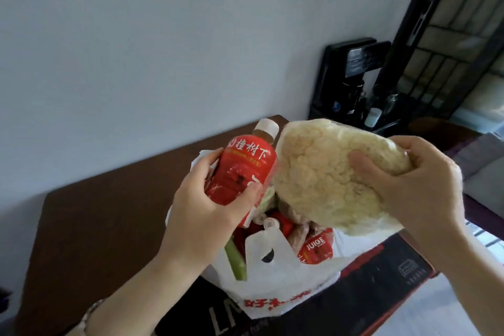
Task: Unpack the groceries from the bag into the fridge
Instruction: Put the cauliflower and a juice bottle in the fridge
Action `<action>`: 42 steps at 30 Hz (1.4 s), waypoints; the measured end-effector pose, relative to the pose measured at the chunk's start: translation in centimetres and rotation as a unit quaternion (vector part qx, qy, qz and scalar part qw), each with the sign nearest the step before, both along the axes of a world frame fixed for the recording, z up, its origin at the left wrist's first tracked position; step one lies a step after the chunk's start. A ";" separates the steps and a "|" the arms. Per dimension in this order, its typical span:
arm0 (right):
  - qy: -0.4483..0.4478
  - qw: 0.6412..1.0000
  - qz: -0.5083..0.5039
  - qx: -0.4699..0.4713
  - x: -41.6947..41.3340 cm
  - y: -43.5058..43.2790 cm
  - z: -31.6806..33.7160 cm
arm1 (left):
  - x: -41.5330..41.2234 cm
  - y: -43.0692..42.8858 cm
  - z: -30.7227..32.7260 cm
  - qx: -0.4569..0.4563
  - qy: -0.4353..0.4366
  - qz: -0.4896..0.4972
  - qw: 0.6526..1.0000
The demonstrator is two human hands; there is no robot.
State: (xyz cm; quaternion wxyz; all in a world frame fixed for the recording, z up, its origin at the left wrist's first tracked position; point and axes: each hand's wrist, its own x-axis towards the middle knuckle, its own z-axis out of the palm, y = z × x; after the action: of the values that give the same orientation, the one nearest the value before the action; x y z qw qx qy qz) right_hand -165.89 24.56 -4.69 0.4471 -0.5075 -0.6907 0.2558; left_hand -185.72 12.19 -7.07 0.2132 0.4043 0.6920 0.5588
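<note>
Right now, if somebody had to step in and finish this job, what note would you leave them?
Left hand: grips a red-labelled bottle, held above the bag.
Right hand: grips a wrapped cauliflower, also above the bag.
White plastic bag: stands open on a dark box; a juice bottle, a green stalk and other red items are inside.
Done: two items are out of the bag.
Left: put both in the fridge, which is not in view, then empty the bag.
</note>
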 end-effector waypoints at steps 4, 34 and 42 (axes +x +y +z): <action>0.081 0.994 -0.067 0.042 -1.2 -1.1 0.9 | -0.7 0.7 1.7 0.069 0.028 -0.021 0.997; 0.034 0.772 -0.634 0.030 61.8 -28.3 0.8 | 63.4 4.3 -0.2 0.094 0.147 -0.561 0.809; 0.005 0.658 -0.752 0.042 79.7 -39.0 1.2 | 89.5 -1.2 -0.3 0.083 0.125 -0.688 0.710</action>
State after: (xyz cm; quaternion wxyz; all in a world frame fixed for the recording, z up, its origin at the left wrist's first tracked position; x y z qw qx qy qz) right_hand -86.17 -14.42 -3.48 0.5114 -0.8330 -0.0820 -0.1945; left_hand -96.19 10.97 -7.38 0.4155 0.8506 0.1938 0.2575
